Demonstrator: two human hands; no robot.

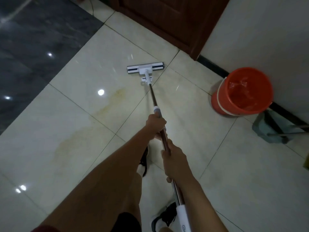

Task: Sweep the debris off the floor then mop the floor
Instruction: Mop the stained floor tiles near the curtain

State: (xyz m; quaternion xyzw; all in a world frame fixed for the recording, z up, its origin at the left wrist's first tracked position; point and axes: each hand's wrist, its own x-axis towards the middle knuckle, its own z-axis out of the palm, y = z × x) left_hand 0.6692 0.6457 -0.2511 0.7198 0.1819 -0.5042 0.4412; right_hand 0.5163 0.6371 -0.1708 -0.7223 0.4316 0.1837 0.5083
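A flat mop with a white head [145, 68] lies on the cream tiled floor [80, 77], near a tile joint ahead of me. Its metal pole [153, 96] runs back toward me. My left hand [155, 123] grips the pole higher up, just below a grey collar. My right hand [173, 159] grips the pole closer to my body. A yellowish stain [107, 104] streaks the tiles to the left of the pole.
An orange bucket [242, 91] stands against the white wall on the right. A grey-green dustpan [270, 129] lies beside it. A dark wooden door [167, 19] is ahead; dark glossy tiles [33, 47] fill the left. My shoes [165, 216] are below.
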